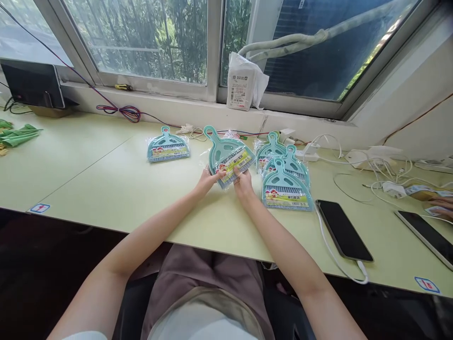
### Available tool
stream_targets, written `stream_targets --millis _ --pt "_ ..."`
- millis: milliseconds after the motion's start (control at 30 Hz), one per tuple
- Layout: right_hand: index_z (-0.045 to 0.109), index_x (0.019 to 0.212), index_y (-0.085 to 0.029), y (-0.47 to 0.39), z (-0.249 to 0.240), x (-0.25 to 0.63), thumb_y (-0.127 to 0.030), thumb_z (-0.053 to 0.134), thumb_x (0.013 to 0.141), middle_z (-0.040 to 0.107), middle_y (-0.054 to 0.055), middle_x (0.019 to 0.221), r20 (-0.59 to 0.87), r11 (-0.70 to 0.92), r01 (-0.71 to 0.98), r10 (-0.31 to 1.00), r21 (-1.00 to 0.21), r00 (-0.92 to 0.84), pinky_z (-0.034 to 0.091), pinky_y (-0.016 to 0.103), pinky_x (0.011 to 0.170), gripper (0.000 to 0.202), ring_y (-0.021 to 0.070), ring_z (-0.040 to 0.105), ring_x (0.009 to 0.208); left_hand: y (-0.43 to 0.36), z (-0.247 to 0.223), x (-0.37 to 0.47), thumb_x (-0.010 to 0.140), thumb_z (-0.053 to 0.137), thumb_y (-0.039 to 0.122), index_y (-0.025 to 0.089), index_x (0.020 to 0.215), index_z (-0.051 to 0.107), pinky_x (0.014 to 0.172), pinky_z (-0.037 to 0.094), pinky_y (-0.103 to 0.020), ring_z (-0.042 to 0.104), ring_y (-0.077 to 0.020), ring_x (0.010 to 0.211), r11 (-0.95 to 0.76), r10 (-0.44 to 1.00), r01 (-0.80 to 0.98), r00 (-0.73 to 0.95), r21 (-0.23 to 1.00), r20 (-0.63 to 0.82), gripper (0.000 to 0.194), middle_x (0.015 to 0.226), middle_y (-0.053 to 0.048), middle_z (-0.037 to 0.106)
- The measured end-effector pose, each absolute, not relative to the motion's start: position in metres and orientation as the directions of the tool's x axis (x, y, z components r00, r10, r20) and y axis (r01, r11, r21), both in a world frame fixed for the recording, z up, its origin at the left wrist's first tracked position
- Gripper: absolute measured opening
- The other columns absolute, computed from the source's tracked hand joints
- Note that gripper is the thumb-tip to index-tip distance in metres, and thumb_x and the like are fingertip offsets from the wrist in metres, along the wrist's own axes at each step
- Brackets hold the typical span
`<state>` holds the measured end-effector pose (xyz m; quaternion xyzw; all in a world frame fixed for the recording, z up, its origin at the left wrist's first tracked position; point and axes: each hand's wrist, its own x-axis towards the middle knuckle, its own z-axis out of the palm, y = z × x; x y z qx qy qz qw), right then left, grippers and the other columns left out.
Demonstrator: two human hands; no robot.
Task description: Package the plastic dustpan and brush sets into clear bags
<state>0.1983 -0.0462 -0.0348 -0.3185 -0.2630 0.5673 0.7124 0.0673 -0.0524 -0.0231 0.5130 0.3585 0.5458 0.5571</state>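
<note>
Between my two hands is a teal mini dustpan and brush set (230,153) in clear plastic wrap, tilted, its round-holed handle pointing up and to the left. My left hand (209,180) grips its lower left edge, thumb on the printed label. The lower right edge is pinched by my right hand (243,182), with the thumb on the front. One more wrapped set (168,146) lies apart on the table to the left. Several others overlap at the right, the nearest wrapped set (286,189) lying in front.
A black phone (344,230) with a white charging cable lies right of the sets. Farther right are another phone (426,236), tangled white cables (382,172) and another person's hand (442,208). A tablet (33,85) stands back left; a white package (244,85) sits on the windowsill.
</note>
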Motion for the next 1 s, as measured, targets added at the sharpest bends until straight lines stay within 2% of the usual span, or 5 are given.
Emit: stream_targets --millis 133,500,733,1000 --pt "0.057 0.106 -0.022 -0.048 -0.0318 0.1965 -0.012 0.065 0.071 0.072 0.001 0.1 0.019 0.157 -0.643 0.976 -0.749 0.216 0.056 0.034 0.088 0.036 0.016 0.069 0.09 -0.051 -0.0243 0.0672 0.062 0.082 0.036 0.017 0.111 0.059 0.089 0.051 -0.04 0.064 -0.0262 0.102 -0.167 0.97 -0.238 0.132 0.957 0.203 0.057 0.11 -0.009 0.07" --pt "0.059 0.108 -0.021 -0.0504 -0.0288 0.1957 -0.011 0.06 0.073 0.073 -0.001 0.096 0.005 0.144 -0.639 0.977 -0.756 0.215 0.054 0.034 0.09 0.037 0.016 0.069 0.089 -0.0471 -0.0276 0.0677 0.061 0.08 0.031 0.016 0.103 0.061 0.091 0.05 -0.04 0.065 -0.0242 0.097 -0.202 0.965 -0.276 0.109 0.94 0.24 0.048 0.1 -0.006 0.072" --pt "0.058 0.11 -0.02 -0.0509 -0.0297 0.1966 -0.011 0.061 0.075 0.073 -0.001 0.097 0.001 0.134 -0.639 0.979 -0.757 0.204 0.054 0.032 0.09 0.036 0.0143 0.069 0.086 -0.0492 -0.0253 0.0693 0.06 0.079 0.028 0.016 0.104 0.061 0.093 0.049 -0.042 0.064 -0.0265 0.101 -0.17 0.969 -0.307 0.118 0.936 0.215 0.049 0.103 -0.006 0.072" --pt "0.058 0.108 -0.02 -0.0476 -0.0332 0.1972 -0.011 0.061 0.075 0.073 0.0 0.097 -0.006 0.134 -0.624 0.976 -0.77 0.217 0.054 0.031 0.087 0.034 0.0143 0.07 0.085 -0.0458 -0.0287 0.0694 0.061 0.077 0.025 0.015 0.102 0.06 0.093 0.048 -0.041 0.064 -0.0244 0.098 -0.176 0.971 -0.275 0.109 0.945 0.212 0.046 0.099 -0.005 0.071"
